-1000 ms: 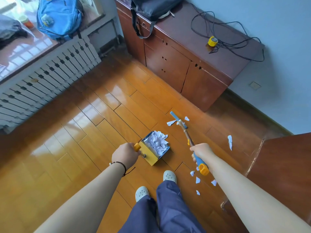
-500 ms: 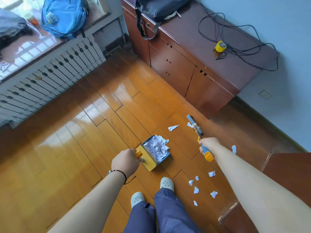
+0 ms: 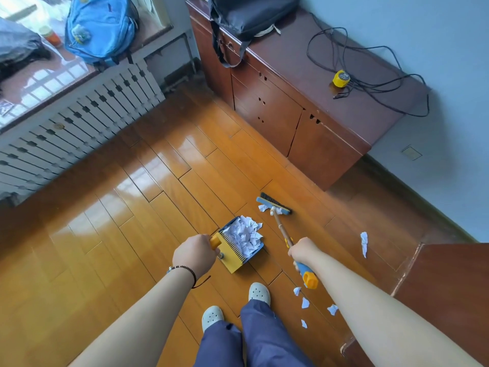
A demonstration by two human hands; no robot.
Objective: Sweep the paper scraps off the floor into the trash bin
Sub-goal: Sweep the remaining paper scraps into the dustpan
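The wooden floor carries a dustpan, which serves as the landmark here. The pan is heaped with white scraps. Just right of it and a little farther off, a broom head rests on the boards with one scrap touching its left end. Well to the pan's right lies a long scrap. Nearer than the pan and to its right, four small scraps are scattered. Two pale shoes stand just near of the pan. A brown cabinet stands beyond it.
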